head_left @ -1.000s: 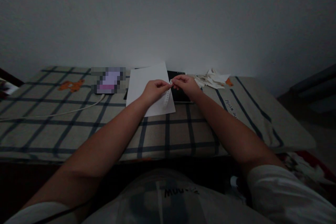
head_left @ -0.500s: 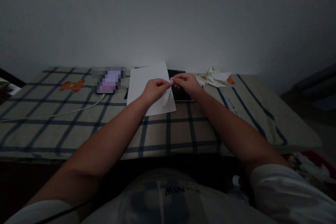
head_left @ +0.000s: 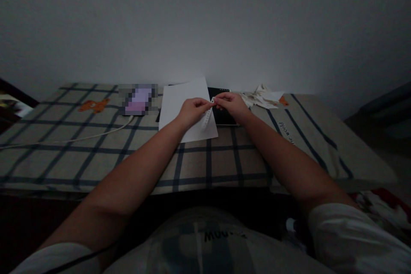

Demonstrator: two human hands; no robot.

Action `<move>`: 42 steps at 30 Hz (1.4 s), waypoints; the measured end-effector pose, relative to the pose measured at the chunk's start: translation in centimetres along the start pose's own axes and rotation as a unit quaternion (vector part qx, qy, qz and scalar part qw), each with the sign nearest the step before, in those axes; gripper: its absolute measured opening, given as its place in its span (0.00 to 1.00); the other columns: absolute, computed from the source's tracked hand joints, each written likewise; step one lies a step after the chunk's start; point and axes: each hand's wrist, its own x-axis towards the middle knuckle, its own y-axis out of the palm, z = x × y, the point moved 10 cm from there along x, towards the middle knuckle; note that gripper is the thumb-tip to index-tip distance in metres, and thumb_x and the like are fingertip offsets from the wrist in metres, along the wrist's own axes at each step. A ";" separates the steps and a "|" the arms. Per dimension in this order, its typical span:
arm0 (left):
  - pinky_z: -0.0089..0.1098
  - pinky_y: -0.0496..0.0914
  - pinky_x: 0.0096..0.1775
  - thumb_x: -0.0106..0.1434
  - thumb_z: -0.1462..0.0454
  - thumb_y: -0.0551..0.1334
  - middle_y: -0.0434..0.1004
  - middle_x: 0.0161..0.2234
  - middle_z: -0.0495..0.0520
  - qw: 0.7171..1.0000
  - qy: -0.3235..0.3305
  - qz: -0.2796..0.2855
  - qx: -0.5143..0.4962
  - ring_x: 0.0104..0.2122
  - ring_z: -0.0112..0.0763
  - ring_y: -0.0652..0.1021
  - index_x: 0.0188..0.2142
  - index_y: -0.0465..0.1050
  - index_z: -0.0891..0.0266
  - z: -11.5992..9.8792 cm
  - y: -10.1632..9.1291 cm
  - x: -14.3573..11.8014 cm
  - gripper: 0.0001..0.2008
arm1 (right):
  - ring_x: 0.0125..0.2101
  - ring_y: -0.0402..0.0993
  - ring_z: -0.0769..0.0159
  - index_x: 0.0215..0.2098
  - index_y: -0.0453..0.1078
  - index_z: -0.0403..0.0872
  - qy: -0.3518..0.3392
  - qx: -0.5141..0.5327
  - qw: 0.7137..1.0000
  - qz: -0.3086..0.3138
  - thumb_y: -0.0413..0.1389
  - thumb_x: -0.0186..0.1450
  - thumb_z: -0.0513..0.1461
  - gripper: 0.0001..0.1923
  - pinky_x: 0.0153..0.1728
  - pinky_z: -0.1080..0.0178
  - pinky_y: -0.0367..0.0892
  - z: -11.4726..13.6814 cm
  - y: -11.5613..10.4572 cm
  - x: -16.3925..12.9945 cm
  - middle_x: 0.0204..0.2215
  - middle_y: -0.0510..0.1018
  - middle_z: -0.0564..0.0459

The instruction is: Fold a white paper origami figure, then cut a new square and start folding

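both hands pinch the top end of a narrow paper strip (head_left: pixel 208 116): left hand (head_left: pixel 192 110) and right hand (head_left: pixel 231 103) meeting there, strip hanging between them over a white sheet (head_left: pixel 180 98)

You see a white paper sheet (head_left: pixel 180 102), a beige cloth (head_left: pixel 96 154) with a dark blue check, an orange bear print (head_left: pixel 93 105), and a black notebook (head_left: pixel 221 115).

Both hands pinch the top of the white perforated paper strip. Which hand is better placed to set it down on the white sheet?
Left, probably. The left hand hangs directly over the white paper sheet, pinching the narrow white perforated paper strip at its top. The right hand sits over the black notebook, beside the sheet.
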 end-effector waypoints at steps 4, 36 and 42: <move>0.31 0.65 0.33 0.55 0.48 0.75 0.83 0.29 0.53 1.000 0.011 0.001 0.010 0.29 0.28 0.73 0.31 0.86 0.62 0.1 0.0 0.1 0.18 | 0.31 0.75 0.66 0.34 0.80 0.49 -0.011 -0.008 1.000 -0.002 0.70 0.60 0.50 0.14 0.34 0.62 0.70 0.1 -0.1 -0.1 0.30 0.83 0.53; 0.32 0.67 0.36 0.59 0.51 0.75 0.83 0.31 0.54 1.000 -0.005 0.006 0.022 0.31 0.29 0.74 0.32 0.85 0.63 -0.2 0.2 -0.3 0.16 | 0.29 0.72 0.67 0.34 0.79 0.49 -0.017 -0.018 1.000 -0.004 0.71 0.58 0.54 0.19 0.32 0.61 0.69 0.8 -0.2 -0.6 0.28 0.82 0.53; 0.32 0.68 0.37 0.59 0.52 0.75 0.85 0.32 0.55 0.999 0.000 0.004 0.037 0.32 0.30 0.76 0.32 0.85 0.62 -0.7 0.1 -0.3 0.15 | 0.29 0.72 0.67 0.35 0.80 0.49 -0.021 -0.021 1.000 -0.006 0.70 0.59 0.53 0.16 0.33 0.61 0.70 0.9 -0.3 -0.7 0.28 0.81 0.53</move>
